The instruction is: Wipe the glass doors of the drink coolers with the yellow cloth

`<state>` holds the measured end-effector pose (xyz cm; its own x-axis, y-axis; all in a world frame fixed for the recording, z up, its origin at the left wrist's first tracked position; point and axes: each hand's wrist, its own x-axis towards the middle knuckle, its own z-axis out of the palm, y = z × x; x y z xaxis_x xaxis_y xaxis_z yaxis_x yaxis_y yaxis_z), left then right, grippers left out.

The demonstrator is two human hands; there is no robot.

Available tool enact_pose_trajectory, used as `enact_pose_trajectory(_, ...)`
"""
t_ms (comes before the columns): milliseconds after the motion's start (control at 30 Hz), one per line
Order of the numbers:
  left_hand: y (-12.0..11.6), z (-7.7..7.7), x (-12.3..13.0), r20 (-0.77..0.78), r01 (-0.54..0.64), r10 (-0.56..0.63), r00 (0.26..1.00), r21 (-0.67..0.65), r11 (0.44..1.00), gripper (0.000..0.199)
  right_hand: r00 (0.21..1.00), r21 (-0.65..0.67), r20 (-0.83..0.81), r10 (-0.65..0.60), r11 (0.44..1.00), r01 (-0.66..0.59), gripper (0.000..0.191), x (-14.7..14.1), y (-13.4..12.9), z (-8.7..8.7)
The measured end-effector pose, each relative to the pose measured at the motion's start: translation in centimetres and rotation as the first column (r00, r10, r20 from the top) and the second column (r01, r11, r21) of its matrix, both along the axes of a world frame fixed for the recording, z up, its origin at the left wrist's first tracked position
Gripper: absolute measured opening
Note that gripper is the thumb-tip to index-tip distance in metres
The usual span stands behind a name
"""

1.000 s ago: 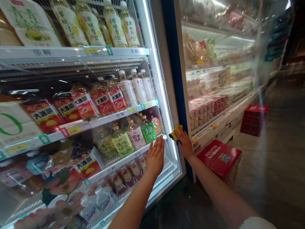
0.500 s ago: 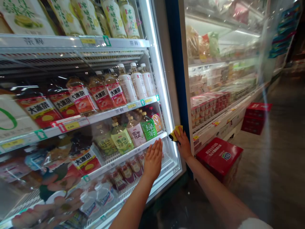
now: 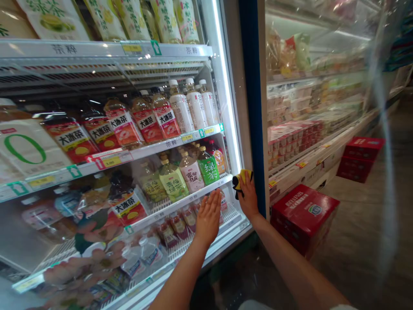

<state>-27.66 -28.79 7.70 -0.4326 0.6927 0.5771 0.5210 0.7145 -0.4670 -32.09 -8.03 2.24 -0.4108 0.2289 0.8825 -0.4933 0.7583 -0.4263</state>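
- Basically one thing in use: yellow cloth (image 3: 239, 182) w/ black parts, bunched under R hand (image 3: 250, 200), low on the lit fridge (image 3: 240, 86), between light strip (image 3: 227, 94) & dark blue post (image 3: 254, 107).
- R hand: grasping cloth, fingers laid over it, prob. pressing it to the frame. Thumb not clear.
- L hand (image 3: 209, 215): nothing held; fingers straight & together, palm toward glass front (image 3: 129, 159), just below green bottle (image 3: 208, 168) as seen. Looks to rest on glass; contact can't be confirmed.
- Cloth handling (judgement): light, soft, limp, no breakage worry. Prob. bunches or slips if pinched by one corner only.
- Best hold: fold to flat pad, spread fingers across the middle, thumb at edge. Dark bits stick out past the fingers; tuck in so nothing snags.
- Damp or dry: can't tell. Damp = prob. more drag; dry = should slide easily.
- Glass front: stiff, smooth, likely slippery, could crack under a hard knock. Flat palm safer than fingertip push.
- Nearby: more bottles on the shelf (image 3: 190, 199) behind glass; red box (image 3: 305, 211) near the floor (image 3: 364, 241), off to R, well apart from cloth.
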Motion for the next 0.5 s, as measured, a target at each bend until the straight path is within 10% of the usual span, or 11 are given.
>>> enact_pose_trajectory(100, -0.3, 0.4, 0.0, 0.003, -0.002, 0.002, 1.000, -0.004, 1.000, 0.082, 1.000, 0.010, -0.007, -0.011, 1.000, 0.011, 0.082, 0.2, -2.0, 1.0)
enact_pose_trajectory(300, -2.1, 0.6, 0.9, 0.028, -0.036, 0.036, 0.999, 0.008, 0.999, 0.080, 0.994, 0.185, -0.036, 0.099, 0.979, -0.091, 0.074, 2.4, -3.1, -2.6)
enact_pose_trajectory(500, -4.6, 1.8, 2.1, 0.024, -0.080, 0.079, 0.997, 0.033, 0.996, 0.080, 0.998, -0.016, -0.055, 0.010, 1.000, -0.011, 0.072, 1.9, -6.5, 2.4)
